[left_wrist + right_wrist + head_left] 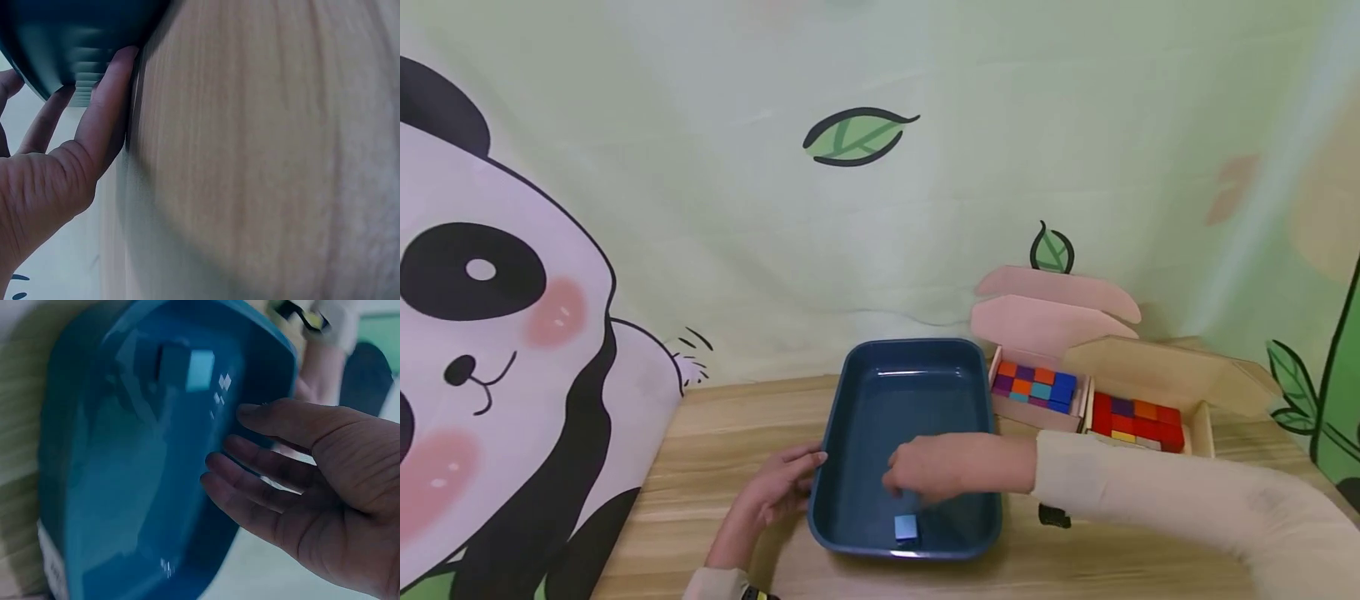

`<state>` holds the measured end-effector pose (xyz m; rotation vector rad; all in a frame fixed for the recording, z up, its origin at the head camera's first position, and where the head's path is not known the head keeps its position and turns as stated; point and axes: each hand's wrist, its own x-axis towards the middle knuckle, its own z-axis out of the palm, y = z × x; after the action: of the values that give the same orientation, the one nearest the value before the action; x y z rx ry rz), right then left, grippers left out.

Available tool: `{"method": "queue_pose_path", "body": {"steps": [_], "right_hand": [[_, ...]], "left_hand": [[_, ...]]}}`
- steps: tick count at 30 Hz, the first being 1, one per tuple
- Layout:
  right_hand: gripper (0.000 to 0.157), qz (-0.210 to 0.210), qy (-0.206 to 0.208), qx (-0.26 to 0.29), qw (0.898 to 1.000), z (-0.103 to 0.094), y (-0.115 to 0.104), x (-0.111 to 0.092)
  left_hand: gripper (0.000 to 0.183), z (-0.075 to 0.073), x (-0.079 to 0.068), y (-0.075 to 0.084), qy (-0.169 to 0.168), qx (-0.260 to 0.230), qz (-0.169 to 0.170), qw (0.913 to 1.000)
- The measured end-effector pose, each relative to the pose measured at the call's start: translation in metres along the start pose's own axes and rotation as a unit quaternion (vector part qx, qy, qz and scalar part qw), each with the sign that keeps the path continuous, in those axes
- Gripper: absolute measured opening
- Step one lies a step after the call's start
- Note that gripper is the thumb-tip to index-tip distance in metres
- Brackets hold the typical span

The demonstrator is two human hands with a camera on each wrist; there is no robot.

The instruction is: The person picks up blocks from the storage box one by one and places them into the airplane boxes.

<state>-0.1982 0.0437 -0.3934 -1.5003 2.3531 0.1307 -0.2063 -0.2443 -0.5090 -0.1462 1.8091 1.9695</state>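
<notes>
A deep blue tray [842, 392] rests on the wooden table, with one light blue cube [906, 527] inside at its near end. My left hand [778, 487] rests against the tray's left side, a fingertip at the rim. In the left wrist view, extended fingers [106, 106] touch the tray's outer wall [56, 37], low by the tabletop. Over the middle of the tray is my right hand [936, 468], coming in from the right. The right wrist view shows its fingers [250, 506] loosely bent and apart, holding nothing. The cube [200, 370] lies a short way from them.
A pink box [1033, 414] of coloured blocks stands beside the tray's right side, its lid raised. Next to it, a tan cardboard box [1201, 429] holds more blocks, mostly red. Behind the table [722, 425] hangs a cloth printed with a panda [505, 292].
</notes>
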Motion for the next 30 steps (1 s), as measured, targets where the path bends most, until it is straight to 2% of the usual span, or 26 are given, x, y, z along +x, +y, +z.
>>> {"method": "queue_pose_path", "body": {"steps": [3, 9, 15, 18, 20, 25, 30], "right_hand": [[0.029, -0.036, -0.027, -0.018, 0.999, 0.015, -0.002, 0.020], [0.036, -0.043, -0.089, -0.006, 0.995, 0.033, -0.006, 0.041], [0.028, -0.073, -0.051, 0.019, 0.996, 0.080, 0.013, 0.066], [0.026, -0.073, -0.032, 0.030, 0.996, 0.089, 0.021, 0.064], [0.026, -0.061, -0.031, 0.034, 0.997, 0.079, 0.018, 0.055], [0.026, -0.019, -0.026, 0.048, 0.998, 0.034, 0.003, 0.023], [0.024, 0.015, 0.010, 0.078, 0.997, 0.019, 0.013, 0.004]], "left_hand": [[0.062, 0.002, 0.002, 0.000, -0.004, -0.002, 0.000, 1.0000], [0.062, 0.001, 0.003, 0.001, -0.001, 0.005, 0.003, 1.0000], [0.063, -0.003, 0.000, -0.002, 0.007, 0.007, -0.002, 1.0000], [0.063, -0.001, 0.001, -0.004, 0.006, 0.007, -0.004, 1.0000], [0.063, -0.001, 0.001, -0.005, 0.008, 0.004, -0.005, 1.0000], [0.062, -0.001, 0.002, -0.004, 0.006, -0.002, -0.009, 0.9999], [0.063, 0.000, 0.001, -0.002, 0.004, 0.000, -0.010, 0.9999]]}}
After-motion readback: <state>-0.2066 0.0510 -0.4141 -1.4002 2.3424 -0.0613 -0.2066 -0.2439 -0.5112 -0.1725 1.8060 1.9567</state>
